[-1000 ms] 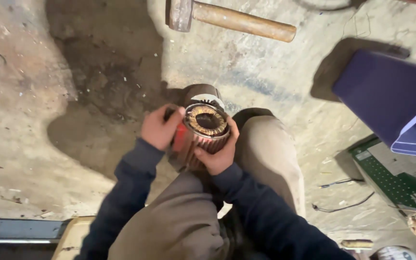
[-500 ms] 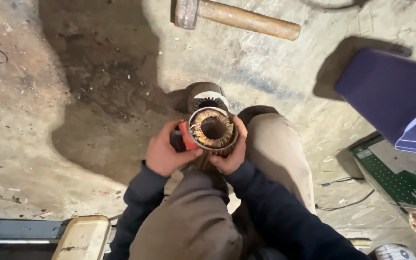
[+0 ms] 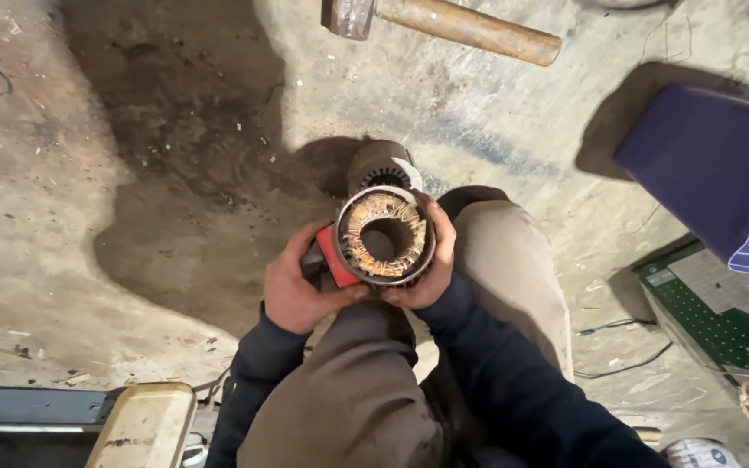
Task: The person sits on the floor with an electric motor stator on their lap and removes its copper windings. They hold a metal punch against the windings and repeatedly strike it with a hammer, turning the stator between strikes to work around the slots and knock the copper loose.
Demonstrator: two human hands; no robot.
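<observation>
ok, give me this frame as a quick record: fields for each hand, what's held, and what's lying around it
left hand: grips the red part on the left side of the motor stator
right hand: cups the stator's right side
held item: motor stator, round metal ring with copper windings, open bore facing the camera
posture: stator held over the person's knees
floor: stained concrete
above: hammer with wooden handle, lying flat
right: green box, blue object
lower left: cream-coloured container
</observation>
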